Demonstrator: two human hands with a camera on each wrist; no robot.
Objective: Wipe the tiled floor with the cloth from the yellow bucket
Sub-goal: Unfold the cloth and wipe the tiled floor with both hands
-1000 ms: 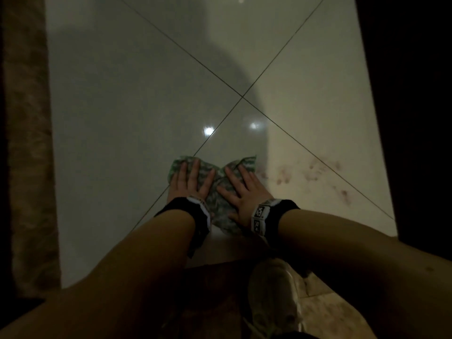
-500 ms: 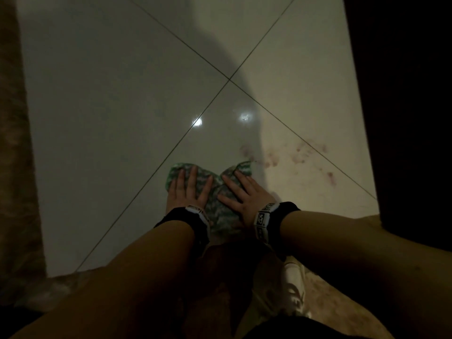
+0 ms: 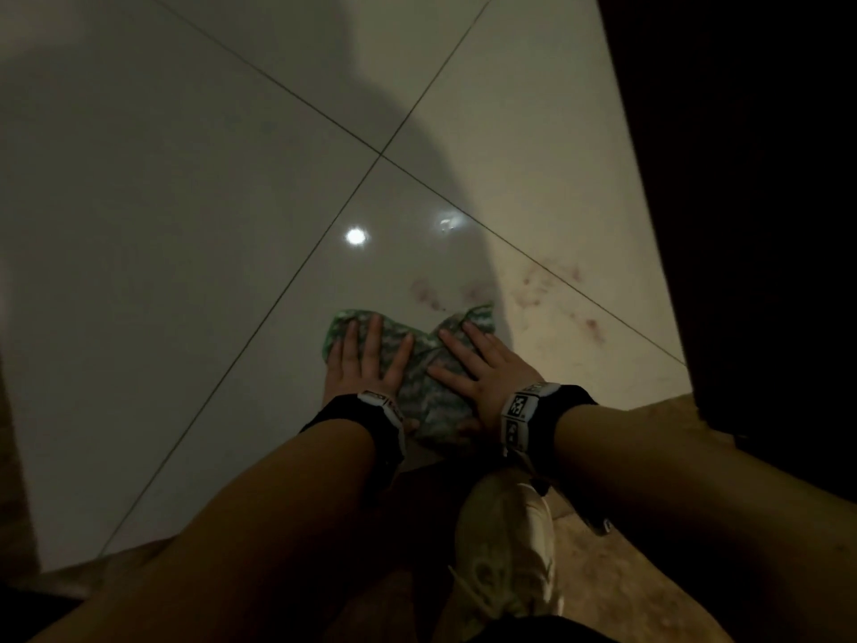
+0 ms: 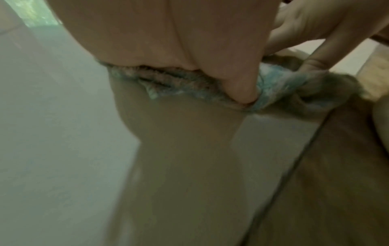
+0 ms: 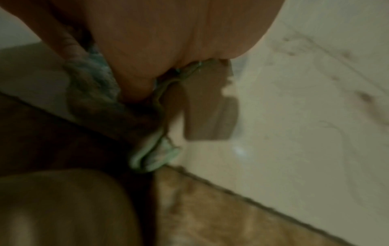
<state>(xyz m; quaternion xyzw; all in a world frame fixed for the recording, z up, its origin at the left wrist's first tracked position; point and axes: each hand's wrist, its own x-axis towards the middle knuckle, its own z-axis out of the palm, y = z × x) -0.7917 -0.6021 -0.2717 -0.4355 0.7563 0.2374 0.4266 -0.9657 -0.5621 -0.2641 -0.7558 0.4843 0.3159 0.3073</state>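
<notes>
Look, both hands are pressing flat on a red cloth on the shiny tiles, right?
Almost. The cloth is green, not red, as the head view shows. The left hand and right hand do press flat on it on the shiny tiles.

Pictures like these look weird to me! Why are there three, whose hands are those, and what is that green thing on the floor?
There is no machine here, just a person wearing three small cameras. The big picture comes from a camera on the head, looking down. The two blurry ones come from cameras strapped to each wrist, looking along the palm. The left hand and right hand lie flat, fingers straight, pressing a green cloth onto the shiny tiled floor. Reddish stains sit just beyond the cloth. Below the arms you can see a pale shoe.
</notes>
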